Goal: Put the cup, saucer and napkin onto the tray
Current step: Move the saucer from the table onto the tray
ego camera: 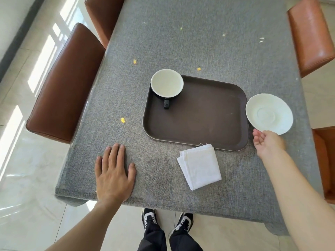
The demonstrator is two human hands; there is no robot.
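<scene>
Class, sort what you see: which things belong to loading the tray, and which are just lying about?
Job: cup, saucer, napkin, tray.
Lying about: chairs, yellow crumbs, tablecloth.

It looked like a dining area in a home or a small eatery. A long table (181,42) draped in a grey woven cloth (145,169) stood on glossy pale floor tiles (27,196), with brown leather-look chairs (65,84) pushed in along both sides. Sunlight fell in bright bars across the tiles at the left. A brown serving tray (199,124) and small yellow crumbs (122,120) lay on the cloth.
</scene>
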